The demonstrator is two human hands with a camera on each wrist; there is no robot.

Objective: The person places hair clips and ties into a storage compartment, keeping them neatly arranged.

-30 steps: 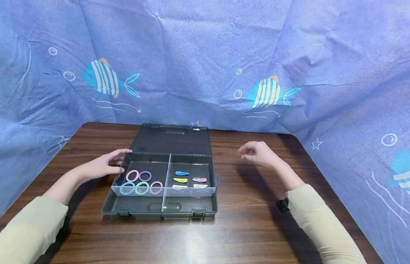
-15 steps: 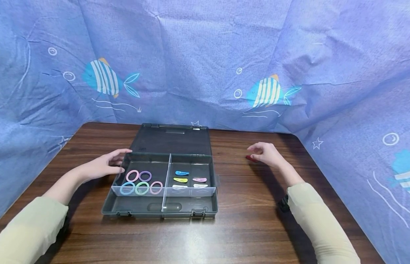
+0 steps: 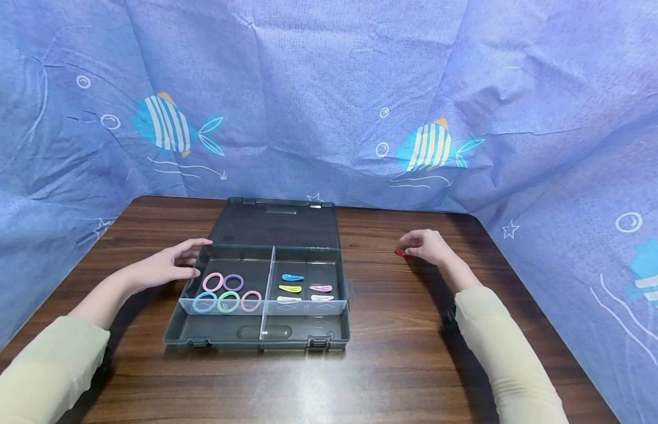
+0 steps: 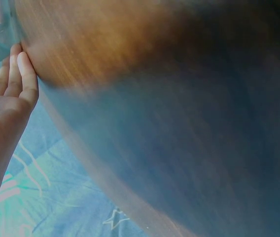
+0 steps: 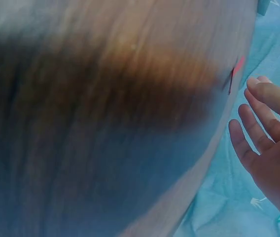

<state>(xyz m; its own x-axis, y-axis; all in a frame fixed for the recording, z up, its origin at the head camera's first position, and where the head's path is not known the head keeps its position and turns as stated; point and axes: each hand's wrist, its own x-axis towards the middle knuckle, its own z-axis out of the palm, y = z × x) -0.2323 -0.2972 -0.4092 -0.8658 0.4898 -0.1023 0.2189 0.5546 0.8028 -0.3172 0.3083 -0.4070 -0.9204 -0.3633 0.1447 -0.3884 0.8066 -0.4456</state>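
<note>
A grey translucent divided box [image 3: 172, 330] lies on the table with its lid [image 3: 278, 227] laid back. My left hand [image 3: 161, 268] rests against its left side, fingers nearly straight. The back left compartment holds several hair ties, among them a purple one [image 3: 232, 282] and a green one [image 3: 228, 302]. In the back right compartment lie several snap hair clips, including a blue one [image 3: 293, 277] and a yellow one [image 3: 290, 289]. To the right of the box, my right hand [image 3: 426, 246] is over the table, thumb and fingers apart, fingertips right beside a red hair clip [image 3: 400, 252].
The wooden table [image 3: 313, 388] extends around the box. A blue curtain with fish [image 3: 307, 118] stands along the back and both sides. The box's catches [image 3: 318, 341] face the near edge.
My right hand has shifted to the right and slightly nearer. The red hair clip, out of sight at first, now shows at its fingertips. The left hand and box stay put.
</note>
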